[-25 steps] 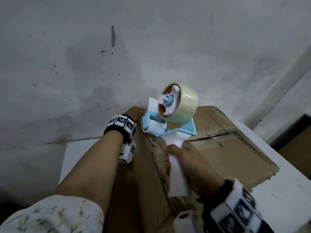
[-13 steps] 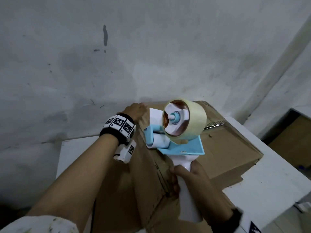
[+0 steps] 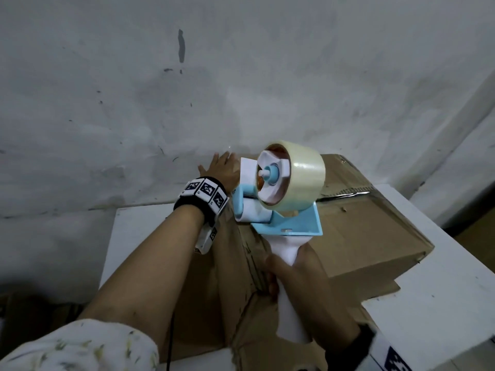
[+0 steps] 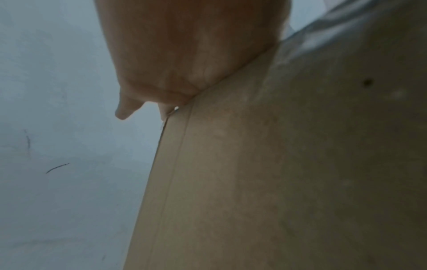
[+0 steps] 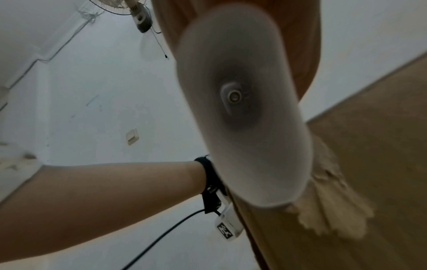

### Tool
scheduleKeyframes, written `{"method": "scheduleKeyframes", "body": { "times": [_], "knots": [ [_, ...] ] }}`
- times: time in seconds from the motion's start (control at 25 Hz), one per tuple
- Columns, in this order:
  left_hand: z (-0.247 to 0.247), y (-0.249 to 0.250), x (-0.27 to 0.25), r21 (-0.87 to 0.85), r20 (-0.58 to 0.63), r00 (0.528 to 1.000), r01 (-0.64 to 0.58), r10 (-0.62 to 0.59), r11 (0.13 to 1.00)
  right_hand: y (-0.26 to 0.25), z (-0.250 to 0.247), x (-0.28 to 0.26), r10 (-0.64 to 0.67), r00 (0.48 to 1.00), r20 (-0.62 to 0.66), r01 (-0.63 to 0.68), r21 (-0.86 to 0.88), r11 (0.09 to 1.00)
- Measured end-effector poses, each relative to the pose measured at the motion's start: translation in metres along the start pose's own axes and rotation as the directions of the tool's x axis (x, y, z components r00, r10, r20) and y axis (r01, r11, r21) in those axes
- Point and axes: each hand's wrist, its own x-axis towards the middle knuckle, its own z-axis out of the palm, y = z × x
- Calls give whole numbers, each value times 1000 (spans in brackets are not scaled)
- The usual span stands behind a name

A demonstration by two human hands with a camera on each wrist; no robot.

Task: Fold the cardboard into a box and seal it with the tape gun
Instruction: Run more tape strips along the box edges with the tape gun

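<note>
Box: brown cardboard box on white table | right hand fingers wrapped round white handle of blue tape gun, over box top | left hand fingers straight, flat on box's far edge

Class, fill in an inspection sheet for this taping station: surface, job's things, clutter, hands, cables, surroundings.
Surface: white table, partly covered by the cardboard box.
Job's things: box folded, a strip of clear tape on its top; tape gun with its front at the box's far left edge.
Clutter: nothing seen.
Hands: left hand flat with straight fingers against the box's far end; right hand grips the tape gun's white handle.
Cables: black cable hanging from the left wrist.
Surroundings: stained white wall; wall fan.
</note>
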Motion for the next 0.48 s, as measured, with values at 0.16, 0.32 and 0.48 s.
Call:
{"method": "scheduleKeyframes", "body": {
  "times": [0.16,0.32,0.48],
  "knots": [
    [-3,1,-2,29,9,1000,5,-6,1000,13,-11,-43,30,999,-13,-29,52,998],
    [-8,12,-20,99,-107,994,20,-9,995,34,-7,-68,135,988,-70,-129,79,989],
    [-2,13,-59,-123,-246,969,-46,14,991,16,-15,-75,101,995,-19,-98,121,988]
  ]
}}
